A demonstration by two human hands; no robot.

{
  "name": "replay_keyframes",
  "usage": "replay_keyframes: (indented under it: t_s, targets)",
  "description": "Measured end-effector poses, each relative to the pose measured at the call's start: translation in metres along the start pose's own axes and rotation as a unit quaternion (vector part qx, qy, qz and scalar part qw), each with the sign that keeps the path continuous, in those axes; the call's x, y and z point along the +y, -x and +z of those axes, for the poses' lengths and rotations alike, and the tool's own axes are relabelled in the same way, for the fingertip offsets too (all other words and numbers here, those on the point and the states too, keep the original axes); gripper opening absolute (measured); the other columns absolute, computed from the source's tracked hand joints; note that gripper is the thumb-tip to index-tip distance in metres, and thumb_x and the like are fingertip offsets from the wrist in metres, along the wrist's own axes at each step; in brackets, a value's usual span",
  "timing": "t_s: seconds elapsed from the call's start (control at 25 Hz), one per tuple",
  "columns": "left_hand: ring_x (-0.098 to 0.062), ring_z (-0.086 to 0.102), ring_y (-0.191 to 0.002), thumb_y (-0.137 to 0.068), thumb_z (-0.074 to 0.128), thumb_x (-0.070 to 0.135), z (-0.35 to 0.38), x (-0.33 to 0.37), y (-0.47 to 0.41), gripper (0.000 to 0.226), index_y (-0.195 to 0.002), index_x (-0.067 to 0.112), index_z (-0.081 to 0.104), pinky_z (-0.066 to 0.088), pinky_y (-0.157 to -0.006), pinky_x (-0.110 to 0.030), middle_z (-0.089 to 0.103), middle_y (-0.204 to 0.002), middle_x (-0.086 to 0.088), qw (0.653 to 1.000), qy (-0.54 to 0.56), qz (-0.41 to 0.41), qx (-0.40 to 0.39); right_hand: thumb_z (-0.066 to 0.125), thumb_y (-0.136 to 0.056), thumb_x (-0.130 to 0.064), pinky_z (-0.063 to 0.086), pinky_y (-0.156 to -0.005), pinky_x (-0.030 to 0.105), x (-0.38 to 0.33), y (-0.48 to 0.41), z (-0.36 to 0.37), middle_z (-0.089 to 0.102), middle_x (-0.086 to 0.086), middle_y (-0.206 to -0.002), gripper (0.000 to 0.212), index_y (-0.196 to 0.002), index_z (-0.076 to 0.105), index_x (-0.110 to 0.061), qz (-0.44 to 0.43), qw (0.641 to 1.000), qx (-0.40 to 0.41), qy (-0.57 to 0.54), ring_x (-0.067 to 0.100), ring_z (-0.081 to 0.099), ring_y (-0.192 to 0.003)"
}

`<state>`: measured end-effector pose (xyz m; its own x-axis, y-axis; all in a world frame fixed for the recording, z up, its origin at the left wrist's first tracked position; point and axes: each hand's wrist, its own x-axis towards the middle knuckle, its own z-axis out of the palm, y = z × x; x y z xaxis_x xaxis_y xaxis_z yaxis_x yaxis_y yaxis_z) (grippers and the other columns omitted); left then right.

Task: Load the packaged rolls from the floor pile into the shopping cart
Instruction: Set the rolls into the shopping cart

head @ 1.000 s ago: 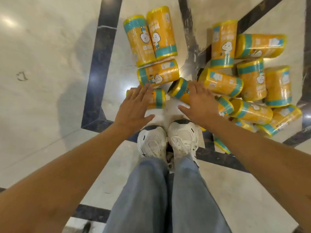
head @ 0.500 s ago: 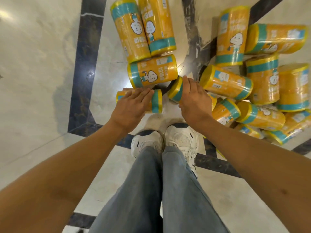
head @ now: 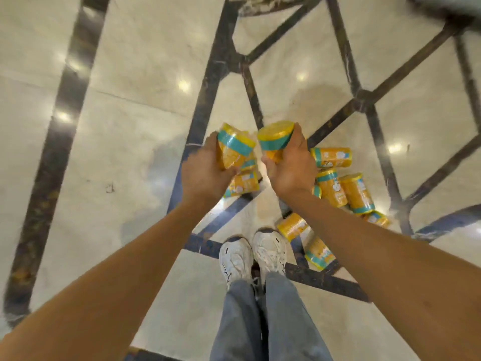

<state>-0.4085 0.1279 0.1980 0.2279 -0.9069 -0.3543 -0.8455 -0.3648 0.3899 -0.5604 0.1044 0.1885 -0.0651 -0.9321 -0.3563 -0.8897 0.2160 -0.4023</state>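
floor (head: 117, 142): far more of it in frame than half a second ago. View pulled up and back, edges motion-blurred.
pile (head: 343, 188): sat directly under both hands before. Now lower, to the right of the right hand, two rolls lighter. Strays trail down below the right wrist, beside the shoes (head: 253, 254).
left hand (head: 205, 175): was laid flat on a roll on the floor. Now raised, curled round the left roll (head: 233, 149).
right hand (head: 291, 170): same change, curled round the right roll (head: 276, 138).
held rolls: both off the floor, tilted, teal-banded ends pointing away from the wrists, just beside each other. Touching or not, cannot tell.
meaning: pick done for two rolls, none loaded yet. Carry to the cart judged next. Most of the pile left to go.
cart: not in view, so no bearing from the hands.
grey shape (head: 447, 6): far beyond the right hand at the top corner, blurred and cut off. Cart or not, cannot tell.
fingers: mostly behind the rolls, so grip depth unclear.
roll ends: near ends covered by the palms.
extra roll (head: 243, 185): peeks out under the left hand, looks left on the floor.
pile count: unreadable, given blur and the right wrist over part of it.
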Motion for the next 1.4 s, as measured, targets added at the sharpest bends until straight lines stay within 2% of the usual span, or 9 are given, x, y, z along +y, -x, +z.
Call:
replay_keyframes:
  t_s: [0.12,0.24,0.4,0.56,0.72,0.88,1.08,1.2,1.4]
  targets:
    - [-0.035,0.062,-0.098,-0.072,0.076,0.041,-0.109,0.044,0.005,0.064,-0.128,0.021,0.05,0.044,-0.078,-0.034,0.069,-0.101,-0.007,0.992,0.092,-0.018,0.087,0.067,-0.086,-0.035,0.038,-0.095,0.04,-0.064,0.002,-0.1,0.038,0.01,-0.147,0.086,-0.15,0.016,-0.008,-0.033,0.994,0.07,-0.077,0.031,0.045,-0.127]
    - [-0.032,0.063,-0.094,-0.071,0.076,0.044,-0.21,0.088,0.018,0.068,-0.13,0.02,0.05,0.046,-0.078,-0.034,0.069,-0.101,-0.008,0.975,0.148,0.006,0.167,0.068,-0.084,-0.036,0.042,-0.09,0.041,-0.125,0.018,-0.192,0.046,0.013,-0.139,0.083,-0.148,0.024,-0.007,-0.09,0.976,0.145,-0.134,0.034,0.05,-0.12]
    - [-0.018,0.065,-0.088,-0.07,0.079,0.04,-0.356,0.154,0.047,0.059,-0.123,0.025,0.056,0.044,-0.073,-0.025,0.07,-0.095,0.002,0.932,0.237,0.067,0.267,0.069,-0.082,-0.039,0.043,-0.09,0.04,-0.209,0.055,-0.329,0.051,0.011,-0.134,0.08,-0.145,0.029,-0.012,-0.16,0.94,0.214,-0.211,0.033,0.052,-0.116]
    - [-0.019,0.067,-0.085,-0.064,0.077,0.05,-0.481,0.202,0.073,0.062,-0.118,0.028,0.057,0.054,-0.078,-0.038,0.071,-0.093,0.003,0.886,0.278,0.122,0.351,0.073,-0.078,-0.038,0.042,-0.09,0.037,-0.27,0.092,-0.455,0.054,0.009,-0.13,0.079,-0.142,0.034,-0.013,-0.22,0.901,0.295,-0.228,0.03,0.052,-0.116]
    - [-0.016,0.068,-0.084,-0.058,0.073,0.059,-0.561,0.228,0.119,0.064,-0.111,0.027,0.061,0.054,-0.077,-0.039,0.071,-0.091,0.005,0.857,0.281,0.146,0.407,0.075,-0.077,-0.039,0.043,-0.089,0.037,-0.308,0.132,-0.536,0.059,0.006,-0.124,0.073,-0.137,0.039,-0.016,-0.257,0.873,0.318,-0.268,0.028,0.056,-0.112]
    - [-0.01,0.068,-0.082,-0.051,0.072,0.061,-0.605,0.223,0.186,0.061,-0.102,0.028,0.062,0.055,-0.08,-0.039,0.071,-0.087,0.012,0.819,0.318,0.134,0.459,0.076,-0.076,-0.038,0.044,-0.088,0.037,-0.337,0.176,-0.568,0.062,0.006,-0.12,0.068,-0.133,0.044,-0.017,-0.34,0.849,0.271,-0.299,0.029,0.058,-0.109]
    - [-0.012,0.068,-0.085,-0.051,0.075,0.054,-0.623,0.173,0.288,0.05,-0.094,0.034,0.058,0.055,-0.082,-0.04,0.069,-0.089,0.014,0.778,0.323,0.029,0.539,0.078,-0.072,-0.04,0.046,-0.085,0.037,-0.384,0.239,-0.543,0.065,0.007,-0.115,0.067,-0.128,0.048,-0.018,-0.433,0.825,0.154,-0.329,0.031,0.059,-0.106]
    - [-0.01,0.066,-0.086,-0.062,0.081,0.046,-0.624,0.124,0.364,0.045,-0.098,0.032,0.059,0.056,-0.082,-0.039,0.069,-0.093,0.01,0.754,0.29,-0.049,0.587,0.079,-0.071,-0.039,0.048,-0.088,0.039,-0.418,0.302,-0.506,0.064,0.007,-0.116,0.07,-0.129,0.048,-0.016,-0.485,0.803,0.067,-0.34,0.031,0.059,-0.107]
    - [-0.011,0.064,-0.094,-0.07,0.08,0.037,-0.616,0.038,0.513,0.051,-0.114,0.026,0.057,0.055,-0.085,-0.035,0.068,-0.106,0.005,0.655,0.261,-0.173,0.687,0.078,-0.072,-0.04,0.047,-0.087,0.035,-0.475,0.438,-0.437,0.062,0.007,-0.117,0.072,-0.131,0.046,-0.015,-0.575,0.745,-0.079,-0.328,0.028,0.058,-0.104]
